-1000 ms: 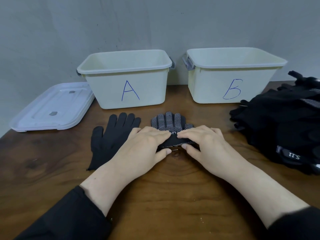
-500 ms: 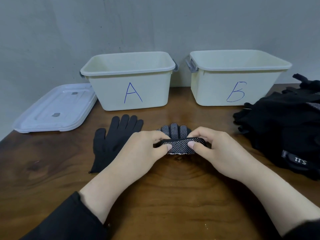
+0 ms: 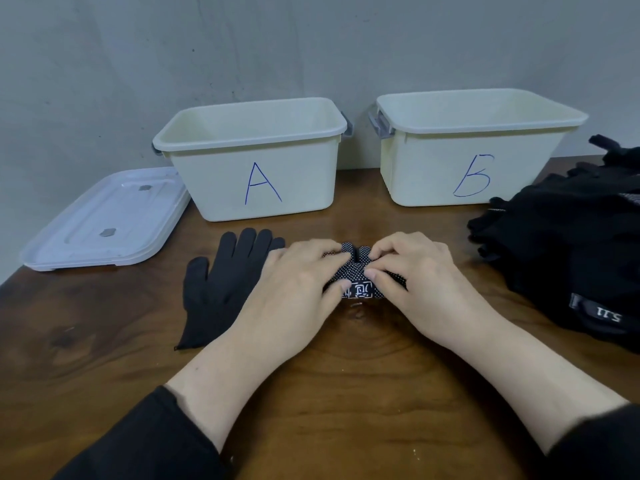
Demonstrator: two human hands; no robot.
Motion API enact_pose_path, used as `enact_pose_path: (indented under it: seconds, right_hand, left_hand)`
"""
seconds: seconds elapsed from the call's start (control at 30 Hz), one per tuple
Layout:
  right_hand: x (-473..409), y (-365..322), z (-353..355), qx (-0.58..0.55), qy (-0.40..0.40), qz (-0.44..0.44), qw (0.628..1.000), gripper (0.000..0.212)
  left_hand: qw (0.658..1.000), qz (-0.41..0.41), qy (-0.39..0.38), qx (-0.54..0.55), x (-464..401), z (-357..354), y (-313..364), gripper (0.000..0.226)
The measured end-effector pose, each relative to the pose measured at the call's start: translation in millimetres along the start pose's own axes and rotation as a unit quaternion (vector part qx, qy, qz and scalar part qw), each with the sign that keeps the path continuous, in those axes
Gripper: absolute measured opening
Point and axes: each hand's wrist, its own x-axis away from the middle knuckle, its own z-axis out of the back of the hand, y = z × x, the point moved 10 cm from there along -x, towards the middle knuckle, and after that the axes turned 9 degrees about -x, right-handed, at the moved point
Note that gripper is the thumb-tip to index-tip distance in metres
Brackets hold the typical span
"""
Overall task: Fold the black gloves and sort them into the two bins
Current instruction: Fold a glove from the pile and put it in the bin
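Right now both hands are down on the brown wooden surface [image 3: 329, 393], working one small black glove with white grip dots [image 3: 360, 282]. The left hand [image 3: 298, 289] has its fingers curled over the glove's left part with the thumb tucked against the near edge. The right hand [image 3: 415, 278] pinches the glove's right part, fingertips bent down onto the fabric. The dotted glove is doubled over into a short band, with two of its fingertips poking out beyond the knuckles. It lies at the middle of the surface, in front of the gap between the two cream plastic bins: the bin marked A [image 3: 256, 161] and the bin marked B [image 3: 478, 150]. Just left of the left hand a plain black knit glove [image 3: 221, 289] lies flat. A heap of black gloves [image 3: 571, 244] sits at the right edge. A white plastic lid [image 3: 104, 220] rests to the left of bin A.
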Motion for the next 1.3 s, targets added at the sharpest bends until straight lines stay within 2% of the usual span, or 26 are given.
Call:
enact_pose_path:
  seconds: [0.07, 0.17, 0.27, 0.33, 0.57, 0.73, 0.9, 1.0, 1.07, 1.17, 1.3]
  right_hand:
    - [3, -5, -1, 0.017, -0.021, 0.024, 0.999, 0.019]
    - [8, -7, -10, 0.007, -0.077, 0.045, 0.996, 0.025]
    - [9, 1, -14, -0.003, -0.101, 0.023, 0.995, 0.042]
    - [7, 5, -13, -0.016, -0.101, -0.001, 0.995, 0.045]
    - [4, 0, -12, -0.028, -0.082, -0.012, 0.996, 0.027]
    - [9, 3, -1, -0.107, -0.094, -0.064, 0.988, 0.022]
    - [7, 1, 5, -0.178, -0.109, -0.113, 0.971, 0.017]
    - [4, 10, -2, -0.145, -0.110, -0.135, 0.974, 0.013]
    - [0, 12, -7, -0.106, -0.123, -0.128, 0.978, 0.016]
    - [-7, 9, -14, -0.069, -0.197, -0.125, 0.970, 0.023]
    - [-24, -1, -24, -0.029, -0.328, -0.136, 0.935, 0.028]
  left_hand:
    - [0.998, -0.035, -0.054, -0.023, 3, -13, 9, 0.044]
    - [0.995, -0.032, -0.087, -0.025, 6, -21, 6, 0.050]
    - [0.993, -0.012, -0.108, -0.034, 6, -24, -2, 0.055]
    - [0.992, 0.000, -0.115, -0.044, 6, -27, -5, 0.057]
    - [0.997, 0.002, -0.074, -0.022, 5, -16, -12, 0.047]
    - [0.994, 0.051, -0.079, 0.064, 8, -8, -15, 0.030]
    - [0.970, 0.113, -0.083, 0.198, 10, -7, -21, 0.020]
    - [0.972, 0.148, -0.043, 0.175, 8, -6, -29, 0.024]
    - [0.980, 0.134, -0.025, 0.146, 6, -4, -31, 0.022]
    - [0.990, 0.096, -0.037, 0.099, 5, -7, -30, 0.014]
    - [0.993, 0.085, -0.056, 0.053, 1, -10, -27, 0.021]
